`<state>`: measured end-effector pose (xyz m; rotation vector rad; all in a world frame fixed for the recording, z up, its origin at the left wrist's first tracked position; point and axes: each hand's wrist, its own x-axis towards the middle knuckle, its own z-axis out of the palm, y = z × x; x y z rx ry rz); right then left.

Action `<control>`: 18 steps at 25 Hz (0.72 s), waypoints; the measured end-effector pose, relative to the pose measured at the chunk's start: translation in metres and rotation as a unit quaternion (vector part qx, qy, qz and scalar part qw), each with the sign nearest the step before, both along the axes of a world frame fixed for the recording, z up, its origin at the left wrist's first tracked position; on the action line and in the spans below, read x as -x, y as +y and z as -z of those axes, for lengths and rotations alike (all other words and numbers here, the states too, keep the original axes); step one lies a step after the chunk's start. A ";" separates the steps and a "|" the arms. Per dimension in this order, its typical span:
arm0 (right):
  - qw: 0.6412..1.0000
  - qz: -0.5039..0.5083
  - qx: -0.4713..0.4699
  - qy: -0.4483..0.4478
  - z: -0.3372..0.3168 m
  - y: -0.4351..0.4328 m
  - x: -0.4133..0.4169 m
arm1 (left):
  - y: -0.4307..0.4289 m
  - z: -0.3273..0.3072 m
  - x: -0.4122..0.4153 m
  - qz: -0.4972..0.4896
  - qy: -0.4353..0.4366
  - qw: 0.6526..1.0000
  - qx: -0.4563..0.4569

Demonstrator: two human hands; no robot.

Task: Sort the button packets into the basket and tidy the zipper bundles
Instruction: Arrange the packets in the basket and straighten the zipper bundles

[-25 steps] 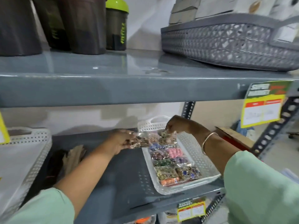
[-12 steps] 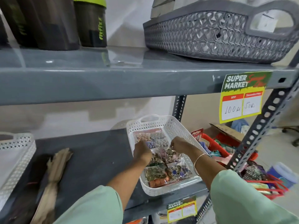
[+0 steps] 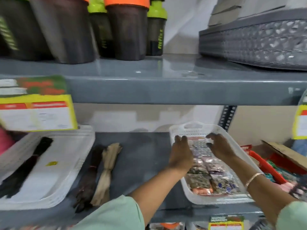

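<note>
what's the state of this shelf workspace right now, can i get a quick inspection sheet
surface: grey metal shelf, bare in the middle
job's things: button packets fill the white basket; dark zipper bundle and beige zipper bundle lie side by side on the shelf
clutter: white tray holding a black bundle
grippers: left hand and right hand open over the packets at the basket's far end
cables: nothing seen
surroundings: shaker bottles and grey basket on the shelf above; price tag

Bare forearms, short sleeves.
Pale green sleeves (image 3: 116, 213) lower frame; thin gold bangle (image 3: 254, 177) on right wrist.
</note>
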<state>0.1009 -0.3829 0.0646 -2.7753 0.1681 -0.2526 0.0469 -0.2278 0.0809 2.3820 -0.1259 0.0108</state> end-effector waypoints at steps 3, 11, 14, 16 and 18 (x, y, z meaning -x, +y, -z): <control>0.987 -0.035 -0.111 -0.110 -0.037 0.064 0.010 | 0.073 -0.015 0.013 -0.085 -0.059 0.994 0.030; 0.896 -0.048 -0.401 0.183 0.028 0.264 0.031 | 0.257 0.062 0.028 -0.252 0.120 0.954 -0.108; 0.929 -0.066 -0.287 0.222 0.058 0.311 0.037 | 0.274 0.075 0.037 -0.228 0.137 0.960 -0.090; 0.935 -0.053 -0.262 0.233 0.062 0.329 0.044 | 0.279 0.081 0.034 -0.199 0.134 0.968 -0.078; 0.937 -0.041 -0.253 0.238 0.070 0.338 0.044 | 0.285 0.084 0.029 -0.180 0.144 0.972 -0.046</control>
